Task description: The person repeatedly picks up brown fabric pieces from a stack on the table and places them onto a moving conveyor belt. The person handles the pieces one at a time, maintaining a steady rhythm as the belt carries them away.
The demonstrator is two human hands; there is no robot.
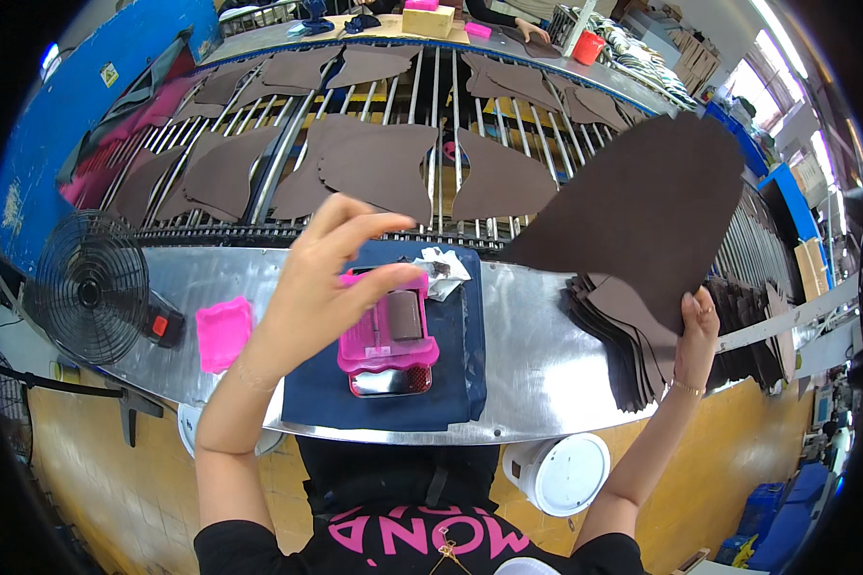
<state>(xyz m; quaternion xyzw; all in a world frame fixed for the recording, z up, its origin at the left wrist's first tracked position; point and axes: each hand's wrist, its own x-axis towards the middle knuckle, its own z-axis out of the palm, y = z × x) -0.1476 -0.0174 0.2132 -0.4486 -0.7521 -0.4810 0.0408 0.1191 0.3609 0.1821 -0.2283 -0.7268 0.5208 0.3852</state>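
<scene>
Head view: a large, curved brown sheet (642, 211) is held up on the right, its narrow lower end pinched between the thumb and fingers of the right hand (700, 331). The sheet is tilted above the tabletop (527, 345), where a stack of brown pieces (609, 340) is partly hidden behind its lower end. The left hand (321, 268) is raised well apart from the right, its thumb and forefinger spread and nothing seen between them. A pink tray (388, 359) is partly covered by that hand; whether the tray is touched cannot be told. A small brown block (405, 316) is contained in the tray, and a shiny red-edged tin (390, 383) is seen at its near edge. Both are laid over a dark blue mat (331, 402), with crumpled white paper (443, 273) placed near the tray's far right corner. Farther left, a second pink tray (224, 335) and a black fan (89, 290) can be seen. Beyond the tabletop, brown panels (503, 182) are spread in rows on a rack of metal bars (437, 134). At the far side, another brown piece (535, 49) is touched by a co-worker's hand (532, 31).
</scene>
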